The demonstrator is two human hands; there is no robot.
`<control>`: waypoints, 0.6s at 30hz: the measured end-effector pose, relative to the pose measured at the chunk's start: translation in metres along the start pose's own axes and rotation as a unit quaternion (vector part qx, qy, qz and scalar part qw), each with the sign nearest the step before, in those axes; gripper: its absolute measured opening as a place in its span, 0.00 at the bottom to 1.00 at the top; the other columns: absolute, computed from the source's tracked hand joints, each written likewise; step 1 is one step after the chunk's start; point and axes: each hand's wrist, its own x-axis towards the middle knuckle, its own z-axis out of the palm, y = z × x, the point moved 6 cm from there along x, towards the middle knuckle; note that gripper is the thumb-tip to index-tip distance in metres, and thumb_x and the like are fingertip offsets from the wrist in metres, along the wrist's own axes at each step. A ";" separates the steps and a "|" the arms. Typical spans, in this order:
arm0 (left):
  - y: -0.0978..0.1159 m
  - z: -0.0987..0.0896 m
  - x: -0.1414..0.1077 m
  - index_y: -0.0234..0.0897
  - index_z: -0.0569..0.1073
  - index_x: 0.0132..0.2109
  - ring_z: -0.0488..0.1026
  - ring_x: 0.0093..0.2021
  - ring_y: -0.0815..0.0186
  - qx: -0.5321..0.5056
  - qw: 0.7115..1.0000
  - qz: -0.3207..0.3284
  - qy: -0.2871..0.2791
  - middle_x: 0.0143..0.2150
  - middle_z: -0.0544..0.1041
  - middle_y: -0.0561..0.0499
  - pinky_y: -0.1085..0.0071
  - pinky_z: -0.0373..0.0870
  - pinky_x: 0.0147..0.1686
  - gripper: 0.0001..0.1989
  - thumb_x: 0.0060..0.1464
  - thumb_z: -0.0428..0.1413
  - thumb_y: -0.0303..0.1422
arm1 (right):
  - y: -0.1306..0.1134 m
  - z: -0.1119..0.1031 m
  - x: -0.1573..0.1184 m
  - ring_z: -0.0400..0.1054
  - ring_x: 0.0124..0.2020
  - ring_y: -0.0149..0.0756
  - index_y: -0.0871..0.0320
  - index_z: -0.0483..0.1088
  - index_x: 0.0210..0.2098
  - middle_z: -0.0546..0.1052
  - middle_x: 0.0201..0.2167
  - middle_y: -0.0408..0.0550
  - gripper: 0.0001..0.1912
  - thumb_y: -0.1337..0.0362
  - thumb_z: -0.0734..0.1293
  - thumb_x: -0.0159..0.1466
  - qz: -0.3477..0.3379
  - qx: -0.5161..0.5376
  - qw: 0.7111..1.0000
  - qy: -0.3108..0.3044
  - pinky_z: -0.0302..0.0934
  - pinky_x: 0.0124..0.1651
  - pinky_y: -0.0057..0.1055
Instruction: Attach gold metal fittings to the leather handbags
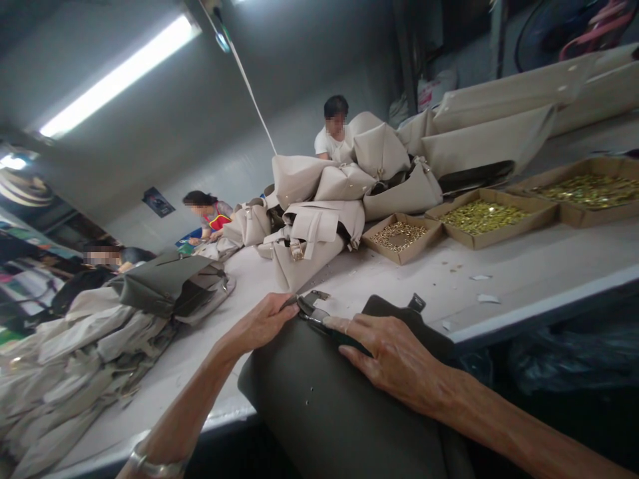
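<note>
A dark grey-green bag (329, 399) lies over the table's front edge, with two small holes or studs on its near face. My left hand (267, 319) is closed on the bag's top edge, at its left corner. Wrapped round the handles of metal pliers (314, 315) is my right hand (382, 346). The pliers' jaws are at the bag's top edge, close beside my left fingertips. Whether the jaws are fully closed is too small to tell. A dark flap with a small strap (416, 303) sticks up behind my right hand.
Beige bags (309, 233) are piled across the table (239, 286). Cardboard trays (399, 256) of small metal pieces stand at the right. A dark bag (160, 286) rests on stacked pale pieces (74, 359) at the left. Several people sit beyond the table. White scraps lie near the front edge.
</note>
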 end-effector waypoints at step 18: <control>0.001 0.001 0.005 0.35 0.66 0.30 0.62 0.30 0.67 0.051 0.998 0.013 0.033 0.28 0.66 0.55 0.72 0.58 0.32 0.13 0.58 0.45 0.38 | 0.002 0.018 -0.003 0.72 0.33 0.39 0.47 0.58 0.61 0.74 0.39 0.48 0.23 0.61 0.59 0.67 0.042 -0.107 0.993 0.000 0.57 0.30 0.30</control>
